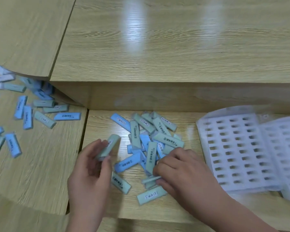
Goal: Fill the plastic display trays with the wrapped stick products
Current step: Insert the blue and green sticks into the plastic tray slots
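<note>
A heap of blue and pale green wrapped sticks lies on the low wooden desk in front of me. My left hand holds one green stick tilted upward, left of the heap. My right hand rests on the heap's near right side, fingers pinched on a green stick lying flat. A white plastic display tray with rows of empty slots sits to the right, and a second tray overlaps its right side.
More blue and green sticks are scattered over the adjoining desk on the left. A raised wooden shelf runs along the back, its front wall just behind the heap. A gap separates the two desks.
</note>
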Action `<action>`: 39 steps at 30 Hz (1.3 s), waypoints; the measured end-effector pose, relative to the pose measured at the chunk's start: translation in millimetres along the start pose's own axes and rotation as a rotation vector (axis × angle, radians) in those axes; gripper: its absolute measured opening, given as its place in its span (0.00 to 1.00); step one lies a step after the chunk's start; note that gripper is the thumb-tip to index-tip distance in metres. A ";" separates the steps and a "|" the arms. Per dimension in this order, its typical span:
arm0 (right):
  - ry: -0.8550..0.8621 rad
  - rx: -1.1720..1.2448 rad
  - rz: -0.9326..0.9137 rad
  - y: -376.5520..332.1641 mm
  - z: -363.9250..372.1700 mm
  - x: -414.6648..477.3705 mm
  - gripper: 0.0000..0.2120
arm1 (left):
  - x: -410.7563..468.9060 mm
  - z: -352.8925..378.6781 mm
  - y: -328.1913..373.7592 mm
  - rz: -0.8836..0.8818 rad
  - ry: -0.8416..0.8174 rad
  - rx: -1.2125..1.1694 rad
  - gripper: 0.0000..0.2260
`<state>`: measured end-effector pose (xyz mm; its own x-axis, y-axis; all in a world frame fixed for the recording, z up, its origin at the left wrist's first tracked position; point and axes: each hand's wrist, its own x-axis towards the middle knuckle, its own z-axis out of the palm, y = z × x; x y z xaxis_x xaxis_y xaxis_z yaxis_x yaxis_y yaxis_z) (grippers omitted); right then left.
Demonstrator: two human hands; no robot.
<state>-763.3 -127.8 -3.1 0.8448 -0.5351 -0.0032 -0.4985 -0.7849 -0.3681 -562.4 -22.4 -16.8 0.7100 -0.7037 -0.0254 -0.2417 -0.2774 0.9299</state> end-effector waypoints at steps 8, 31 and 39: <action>0.312 0.437 0.253 22.1 -42.4 -36.8 0.07 | -24.9 23.8 56.8 0.136 0.013 -0.206 0.08; 0.611 1.064 0.545 119.7 -78.2 -62.7 0.07 | -4.4 176.7 109.8 0.419 -0.252 0.229 0.13; 0.561 1.076 0.543 120.5 -64.1 -55.9 0.05 | 4.5 181.7 108.9 0.531 -0.226 0.295 0.09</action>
<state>-883.1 -212.5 12.3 0.2654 -0.9593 -0.0968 -0.1242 0.0655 -0.9901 -705.7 -174.7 17.6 0.2949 -0.9060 0.3036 -0.7160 0.0008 0.6981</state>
